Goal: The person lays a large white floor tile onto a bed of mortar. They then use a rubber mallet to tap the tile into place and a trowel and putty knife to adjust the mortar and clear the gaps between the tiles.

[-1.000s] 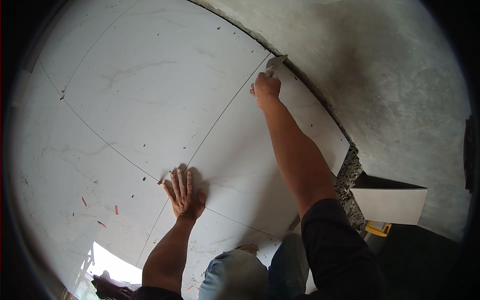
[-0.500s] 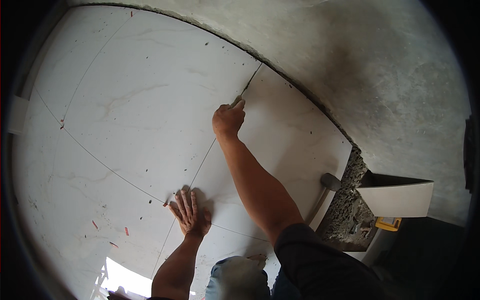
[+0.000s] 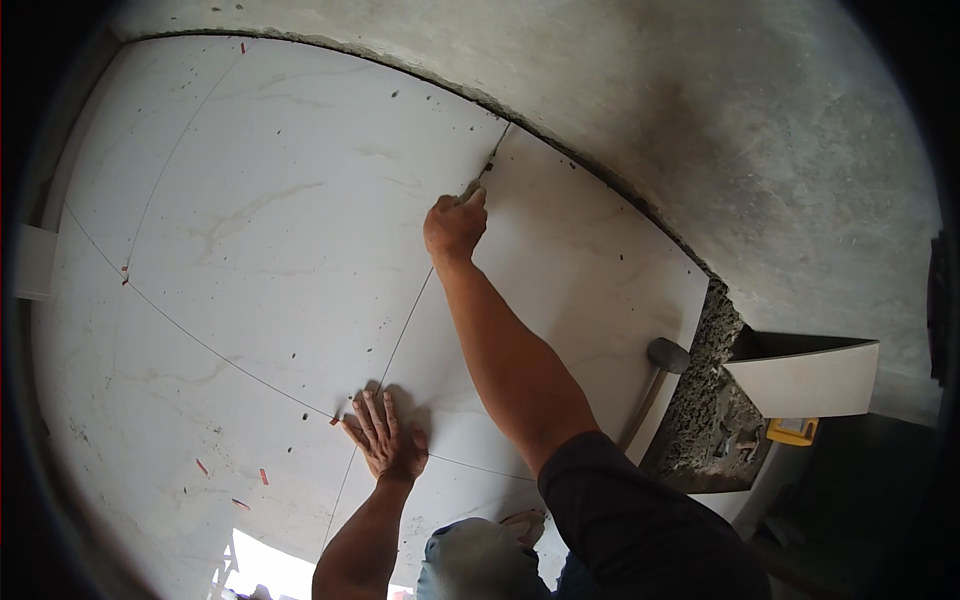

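On the large white veined floor tiles [image 3: 250, 150], my right hand [image 3: 455, 220] grips a grey scraper [image 3: 468, 192], mostly hidden by the fingers, along the seam between two tiles. Dark bits lie in that seam just beyond the tool. My left hand [image 3: 385, 430] lies flat with fingers spread where tile lines cross, beside a small red piece [image 3: 334, 420]. A mallet [image 3: 667, 356] with a dark head lies to the right of my right forearm, its handle pointing toward me.
A rough concrete edge [image 3: 715, 330] borders the tiles on the right, by a grey wall [image 3: 780, 160]. A leaning cut tile [image 3: 800, 385] stands there, near a yellow object [image 3: 792, 431]. More red pieces [image 3: 264, 476] are scattered at lower left. My knee [image 3: 480, 560] shows below.
My right hand has drawn the scraper from the far edge down-left along the seam, which now shows dark bits. The view has shifted; my left hand still presses near the same crossing.
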The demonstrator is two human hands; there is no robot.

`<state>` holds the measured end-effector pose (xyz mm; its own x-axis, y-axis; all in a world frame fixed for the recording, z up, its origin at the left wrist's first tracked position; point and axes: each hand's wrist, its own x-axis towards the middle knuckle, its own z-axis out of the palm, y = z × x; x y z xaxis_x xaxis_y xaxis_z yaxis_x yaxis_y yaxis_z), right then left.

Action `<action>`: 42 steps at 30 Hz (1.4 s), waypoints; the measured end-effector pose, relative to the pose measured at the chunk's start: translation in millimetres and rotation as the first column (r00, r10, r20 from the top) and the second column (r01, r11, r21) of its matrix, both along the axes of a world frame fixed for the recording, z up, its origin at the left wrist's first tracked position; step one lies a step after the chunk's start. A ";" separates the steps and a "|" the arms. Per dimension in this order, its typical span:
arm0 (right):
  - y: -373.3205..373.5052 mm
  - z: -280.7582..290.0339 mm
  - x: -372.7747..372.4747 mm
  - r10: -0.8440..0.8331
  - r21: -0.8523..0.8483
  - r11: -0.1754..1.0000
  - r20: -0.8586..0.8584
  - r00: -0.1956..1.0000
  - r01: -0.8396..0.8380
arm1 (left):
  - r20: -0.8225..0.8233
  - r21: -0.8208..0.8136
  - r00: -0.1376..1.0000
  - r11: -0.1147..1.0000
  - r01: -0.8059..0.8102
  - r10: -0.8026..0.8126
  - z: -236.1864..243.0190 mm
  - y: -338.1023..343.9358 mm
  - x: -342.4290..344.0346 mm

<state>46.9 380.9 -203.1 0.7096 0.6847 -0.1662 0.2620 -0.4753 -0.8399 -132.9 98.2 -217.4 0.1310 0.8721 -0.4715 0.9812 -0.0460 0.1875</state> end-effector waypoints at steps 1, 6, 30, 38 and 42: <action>8.3 -0.7 3.3 -0.049 -0.017 0.999 0.013 0.999 0.049 | 0.016 -0.097 0.999 0.995 -0.034 0.035 3.6 2.6 1.2; 31.6 4.8 11.8 -0.063 -0.129 0.990 -0.042 0.997 0.057 | 0.019 0.018 1.000 1.000 -0.005 0.004 -9.3 -7.4 -4.5; 109.9 48.4 84.3 -0.122 -0.237 0.971 -0.588 0.799 -0.026 | 0.007 0.191 1.000 0.981 0.013 -0.014 -1.1 -3.6 -5.0; 104.8 70.4 91.0 -0.171 -0.215 0.975 -0.561 0.810 0.057 | 0.044 0.104 0.999 0.994 -0.027 0.023 1.0 -1.8 3.4; 123.5 96.2 101.8 -0.303 -0.359 0.928 -0.583 0.754 0.096 | 0.070 0.050 0.997 0.999 -0.019 0.015 0.6 -3.5 -3.5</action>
